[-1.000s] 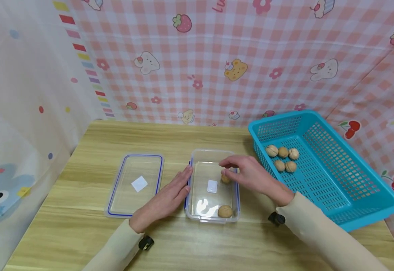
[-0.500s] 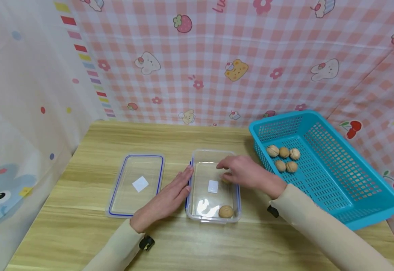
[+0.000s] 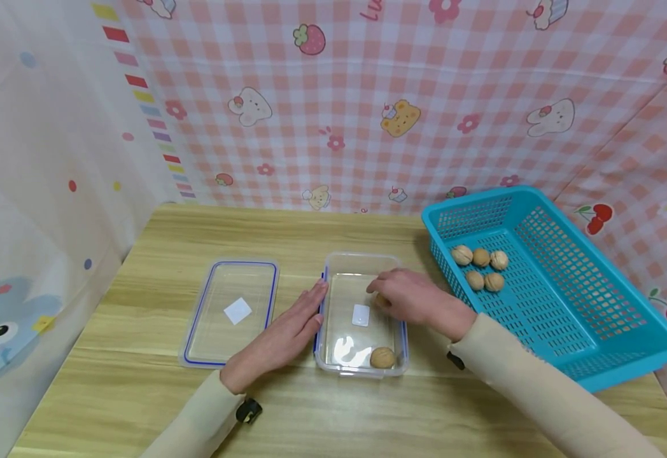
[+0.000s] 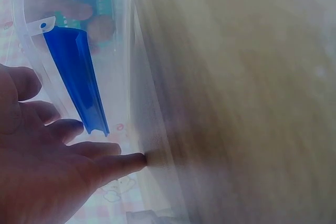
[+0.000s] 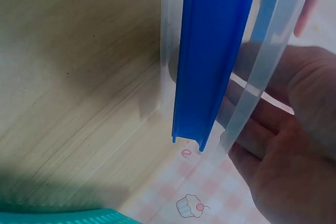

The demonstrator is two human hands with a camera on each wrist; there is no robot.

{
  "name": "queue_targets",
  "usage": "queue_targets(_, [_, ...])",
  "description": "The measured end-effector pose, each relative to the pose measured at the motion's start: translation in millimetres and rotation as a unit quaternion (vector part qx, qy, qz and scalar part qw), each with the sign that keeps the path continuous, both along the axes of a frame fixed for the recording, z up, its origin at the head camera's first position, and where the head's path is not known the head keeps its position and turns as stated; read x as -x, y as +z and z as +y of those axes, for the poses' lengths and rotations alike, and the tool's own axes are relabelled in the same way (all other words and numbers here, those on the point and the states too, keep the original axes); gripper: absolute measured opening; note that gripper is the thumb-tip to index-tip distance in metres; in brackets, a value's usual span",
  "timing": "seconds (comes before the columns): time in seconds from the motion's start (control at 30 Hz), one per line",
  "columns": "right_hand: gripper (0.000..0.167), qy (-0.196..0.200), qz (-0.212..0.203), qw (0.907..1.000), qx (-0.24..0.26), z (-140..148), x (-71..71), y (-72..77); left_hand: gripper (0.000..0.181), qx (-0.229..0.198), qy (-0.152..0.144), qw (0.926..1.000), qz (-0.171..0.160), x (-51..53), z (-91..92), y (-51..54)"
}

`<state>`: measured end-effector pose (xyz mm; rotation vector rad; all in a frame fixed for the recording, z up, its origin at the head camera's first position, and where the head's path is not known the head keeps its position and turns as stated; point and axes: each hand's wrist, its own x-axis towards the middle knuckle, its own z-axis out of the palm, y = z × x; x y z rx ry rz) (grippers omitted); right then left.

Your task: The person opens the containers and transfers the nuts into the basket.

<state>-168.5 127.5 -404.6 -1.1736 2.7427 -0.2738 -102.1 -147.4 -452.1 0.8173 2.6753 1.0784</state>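
Observation:
In the head view a clear plastic food container (image 3: 342,343) with blue side clips stands in the middle of the table. My left hand (image 3: 282,337) lies with straight fingers along its left wall, beside the blue clip (image 4: 79,77) in the left wrist view. Reaching over the right wall, my right hand (image 3: 414,298) has curled fingers round a walnut (image 3: 382,301) inside, mostly covered by the hand. Through the clear wall this walnut (image 4: 101,28) shows beside the fingers in the left wrist view. A second walnut (image 3: 382,357) sits in the container's near right corner.
To the left, a clear lid (image 3: 210,337) with a blue seal lies flat on the wooden table (image 3: 310,420). A turquoise basket (image 3: 614,280) stands at the right, with several walnuts (image 3: 480,257) at its left end. Patterned cloth hangs behind.
My right hand has turned and shifted slightly left and down over the walnut in the container, covering more of it. The left hand holds its place.

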Motion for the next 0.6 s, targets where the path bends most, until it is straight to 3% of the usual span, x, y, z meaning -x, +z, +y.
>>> queue_targets(0.17, [0.026,0.005,0.010,0.9998,0.016,-3,-1.8,-2.1,0.058,0.000,0.000,1.0000,0.000,0.2,-0.2,-0.5])
queue_targets(0.4, [0.027,0.000,-0.040,0.9984,0.040,-13,-2.8,-3.4,0.058,0.001,-0.001,1.0000,-0.003,0.1,-0.9,-0.7])
queue_targets(0.6, [0.028,0.032,-0.070,0.9932,0.087,-20,-0.8,-7.4,0.058,0.002,0.005,0.9998,-0.017,0.3,-1.2,-0.8])
